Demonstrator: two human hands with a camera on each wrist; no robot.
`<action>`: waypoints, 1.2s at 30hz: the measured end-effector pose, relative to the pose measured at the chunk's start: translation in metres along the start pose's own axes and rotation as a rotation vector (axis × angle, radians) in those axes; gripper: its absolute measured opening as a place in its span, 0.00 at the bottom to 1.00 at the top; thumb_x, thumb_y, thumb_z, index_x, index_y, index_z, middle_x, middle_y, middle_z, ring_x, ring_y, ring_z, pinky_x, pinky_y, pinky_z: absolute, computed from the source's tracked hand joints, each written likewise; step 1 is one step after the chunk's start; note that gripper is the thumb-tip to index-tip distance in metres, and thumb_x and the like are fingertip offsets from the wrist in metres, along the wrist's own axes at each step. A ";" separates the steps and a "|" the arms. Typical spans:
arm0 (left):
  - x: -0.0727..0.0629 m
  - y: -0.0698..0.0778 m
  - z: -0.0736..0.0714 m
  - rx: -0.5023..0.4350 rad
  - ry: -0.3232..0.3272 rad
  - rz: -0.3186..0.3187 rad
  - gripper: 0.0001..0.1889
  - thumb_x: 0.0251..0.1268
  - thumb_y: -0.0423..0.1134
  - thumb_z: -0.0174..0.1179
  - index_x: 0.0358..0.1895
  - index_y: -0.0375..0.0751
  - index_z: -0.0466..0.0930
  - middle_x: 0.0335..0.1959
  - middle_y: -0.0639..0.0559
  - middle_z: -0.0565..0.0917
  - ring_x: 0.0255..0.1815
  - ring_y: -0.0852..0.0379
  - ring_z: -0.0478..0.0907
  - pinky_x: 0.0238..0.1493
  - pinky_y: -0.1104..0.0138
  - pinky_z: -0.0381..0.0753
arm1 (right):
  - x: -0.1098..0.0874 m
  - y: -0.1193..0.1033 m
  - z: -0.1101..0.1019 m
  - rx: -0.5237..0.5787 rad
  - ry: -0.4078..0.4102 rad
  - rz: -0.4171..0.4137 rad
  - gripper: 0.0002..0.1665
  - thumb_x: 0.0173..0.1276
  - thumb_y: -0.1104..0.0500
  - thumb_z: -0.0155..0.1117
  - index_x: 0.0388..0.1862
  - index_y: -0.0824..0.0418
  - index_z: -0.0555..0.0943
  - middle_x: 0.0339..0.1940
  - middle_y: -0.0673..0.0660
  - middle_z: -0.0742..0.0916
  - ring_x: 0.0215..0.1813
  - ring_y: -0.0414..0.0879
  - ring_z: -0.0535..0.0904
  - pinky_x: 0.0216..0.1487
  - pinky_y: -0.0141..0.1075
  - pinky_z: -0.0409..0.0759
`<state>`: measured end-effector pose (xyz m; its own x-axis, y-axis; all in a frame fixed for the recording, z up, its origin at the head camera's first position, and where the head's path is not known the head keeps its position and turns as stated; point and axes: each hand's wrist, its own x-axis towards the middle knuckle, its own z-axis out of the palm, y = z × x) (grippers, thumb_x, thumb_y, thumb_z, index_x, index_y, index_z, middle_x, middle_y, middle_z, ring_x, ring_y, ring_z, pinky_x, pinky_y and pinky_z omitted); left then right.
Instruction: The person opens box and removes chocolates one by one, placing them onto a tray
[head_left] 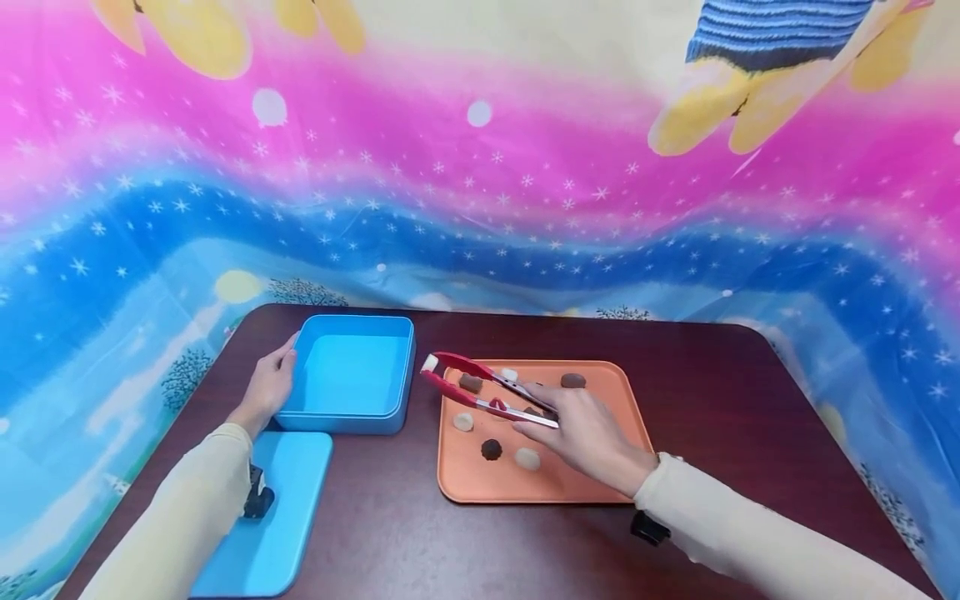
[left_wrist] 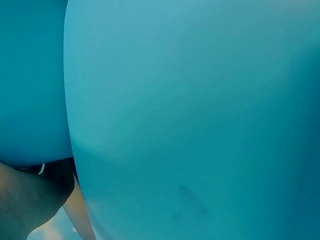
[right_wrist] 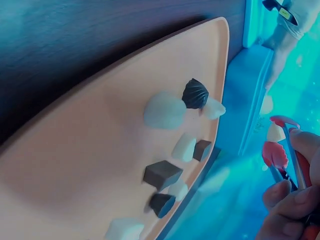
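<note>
My right hand [head_left: 588,429] holds a pair of tongs [head_left: 517,408] with red tips and metal arms. Pinched between the tips is a small white piece [head_left: 430,363], which looks like a chocolate, raised near the left edge of the orange tray [head_left: 540,492]. In the right wrist view the same white piece [right_wrist: 275,133] sits between the red tips. My left hand [head_left: 270,385] grips the left side of an open blue box [head_left: 401,400], its thumb at the rim; the other fingers are mostly hidden. The box's visible inside holds nothing.
Several chocolates lie on the tray, among them a dark fluted one [head_left: 491,450], a cream one [head_left: 527,458] and a brown one [head_left: 573,381]. A flat blue lid [head_left: 288,508] lies before the box, under my left forearm. A patterned cloth [head_left: 480,183] hangs behind the dark table [head_left: 405,533].
</note>
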<state>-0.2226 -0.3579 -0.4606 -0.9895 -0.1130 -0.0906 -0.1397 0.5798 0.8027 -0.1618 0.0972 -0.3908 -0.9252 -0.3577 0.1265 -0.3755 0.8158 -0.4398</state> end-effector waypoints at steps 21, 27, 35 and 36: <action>-0.001 0.002 0.000 -0.005 0.010 0.018 0.28 0.86 0.48 0.26 0.83 0.49 0.39 0.83 0.35 0.46 0.83 0.29 0.42 0.79 0.33 0.47 | -0.055 0.052 -0.027 -0.039 0.043 0.088 0.35 0.60 0.41 0.76 0.65 0.51 0.83 0.21 0.43 0.82 0.22 0.33 0.63 0.23 0.29 0.62; -0.002 0.002 -0.003 0.006 0.017 0.022 0.28 0.86 0.48 0.26 0.83 0.49 0.39 0.83 0.35 0.46 0.83 0.29 0.42 0.79 0.33 0.47 | -0.071 0.068 -0.023 -0.010 0.043 0.077 0.34 0.59 0.42 0.77 0.63 0.54 0.84 0.17 0.40 0.77 0.21 0.31 0.63 0.23 0.28 0.64; 0.000 0.003 0.000 -0.014 0.008 0.012 0.28 0.86 0.48 0.27 0.83 0.51 0.38 0.84 0.37 0.46 0.83 0.30 0.41 0.80 0.34 0.47 | -0.091 0.087 -0.031 -0.058 0.021 0.134 0.34 0.59 0.41 0.77 0.61 0.54 0.85 0.16 0.39 0.74 0.21 0.31 0.63 0.23 0.27 0.63; 0.000 0.003 0.000 -0.014 0.011 0.011 0.28 0.87 0.48 0.27 0.83 0.51 0.39 0.84 0.37 0.46 0.83 0.31 0.41 0.80 0.35 0.46 | -0.093 0.088 -0.032 -0.064 0.022 0.142 0.34 0.59 0.41 0.77 0.61 0.54 0.85 0.16 0.39 0.74 0.21 0.31 0.63 0.23 0.27 0.63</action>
<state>-0.2232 -0.3564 -0.4583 -0.9904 -0.1160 -0.0751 -0.1283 0.5696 0.8118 -0.1104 0.2171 -0.4129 -0.9700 -0.2270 0.0871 -0.2428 0.8851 -0.3970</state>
